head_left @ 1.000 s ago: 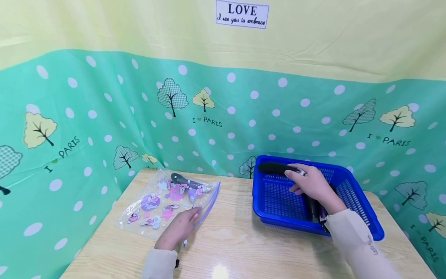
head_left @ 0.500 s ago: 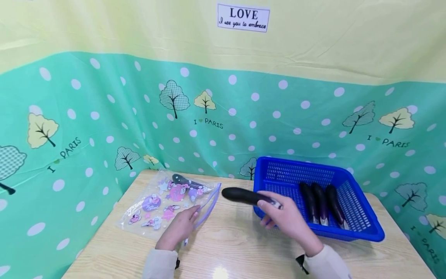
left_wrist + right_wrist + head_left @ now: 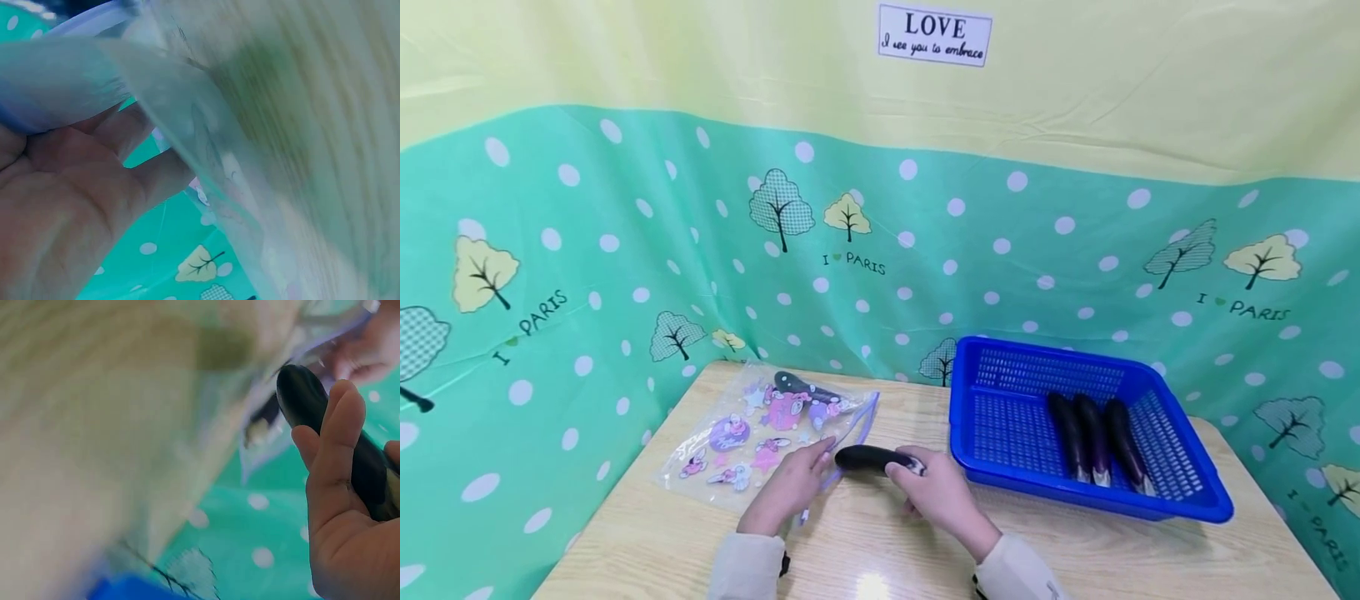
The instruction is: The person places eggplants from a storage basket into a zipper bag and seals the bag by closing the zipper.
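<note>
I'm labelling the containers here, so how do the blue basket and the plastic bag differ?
The blue basket is opaque with slotted walls; the plastic bag is see-through, with pink and purple cartoon prints. The basket has a stiff, open-topped shape, while the bag lies slack. The basket holds three eggplants; inside the bag one eggplant shows. Both rest on the wooden table and contain eggplant.

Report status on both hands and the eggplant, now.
Left hand holding the plastic zip bag by its edge. Right hand gripping eggplant by its stem end, tip at bag mouth. Left fingers close beside that tip; bagged eggplant farther in.
</note>
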The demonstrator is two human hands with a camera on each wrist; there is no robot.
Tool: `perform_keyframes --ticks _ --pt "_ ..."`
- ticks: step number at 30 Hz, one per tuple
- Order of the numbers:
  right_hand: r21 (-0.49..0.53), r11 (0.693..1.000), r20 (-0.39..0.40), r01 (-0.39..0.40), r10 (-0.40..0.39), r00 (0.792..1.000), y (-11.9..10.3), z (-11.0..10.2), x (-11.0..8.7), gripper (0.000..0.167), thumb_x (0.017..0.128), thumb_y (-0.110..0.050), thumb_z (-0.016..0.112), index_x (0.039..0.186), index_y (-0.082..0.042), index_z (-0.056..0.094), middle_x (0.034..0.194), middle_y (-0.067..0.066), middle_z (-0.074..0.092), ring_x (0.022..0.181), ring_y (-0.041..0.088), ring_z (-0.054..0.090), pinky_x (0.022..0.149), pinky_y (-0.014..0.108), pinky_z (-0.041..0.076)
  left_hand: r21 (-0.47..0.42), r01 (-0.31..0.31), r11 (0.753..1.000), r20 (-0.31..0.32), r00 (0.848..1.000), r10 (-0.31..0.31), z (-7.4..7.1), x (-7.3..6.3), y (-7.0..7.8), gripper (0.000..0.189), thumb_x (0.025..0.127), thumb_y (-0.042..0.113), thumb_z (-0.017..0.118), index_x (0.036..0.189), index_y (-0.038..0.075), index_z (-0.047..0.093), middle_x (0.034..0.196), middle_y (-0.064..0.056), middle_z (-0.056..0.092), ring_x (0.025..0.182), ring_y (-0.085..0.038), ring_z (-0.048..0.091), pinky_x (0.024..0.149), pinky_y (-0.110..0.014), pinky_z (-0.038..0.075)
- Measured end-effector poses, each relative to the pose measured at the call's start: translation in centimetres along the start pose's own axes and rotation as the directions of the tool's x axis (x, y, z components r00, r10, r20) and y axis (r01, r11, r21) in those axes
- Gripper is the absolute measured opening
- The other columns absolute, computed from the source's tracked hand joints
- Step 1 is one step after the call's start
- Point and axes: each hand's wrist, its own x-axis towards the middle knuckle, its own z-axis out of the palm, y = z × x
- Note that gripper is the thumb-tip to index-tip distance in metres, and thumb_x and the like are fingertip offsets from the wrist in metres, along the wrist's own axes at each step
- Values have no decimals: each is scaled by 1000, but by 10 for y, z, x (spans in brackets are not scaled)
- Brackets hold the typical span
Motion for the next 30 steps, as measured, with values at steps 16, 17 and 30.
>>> perform_keyframes --ticks 16,17,30 --pt "119 989 -13 -91 93 996 14 25 42 55 97 -35 69 138 0 58 76 21 69 50 31 67 46 43 58 10 -18 1000 -9 1000 19 -1 -1 3 41 107 11 48 148 8 51 145 -26 51 134 -47 45 111 -61 34" --pt "128 987 -11 -94 96 995 14 26 45 55 97 -35 69 138 -1 58 78 21 69 50 30 67 46 42 58 10 -15 1000 -11 1000 15 -1 -1 3 41 107 12 48 148 8 52 145 -26 51 134 -47 45 111 -61 34" --pt "400 890 71 -219 208 976 12 49 83 41 97 -22 70 127 0 55 78 18 62 51 14 60 50 33 59 -13 -59 998 9 998 60 -5 -3 4 40 107 11 47 146 10 55 145 -22 52 135 -45 45 112 -61 33"
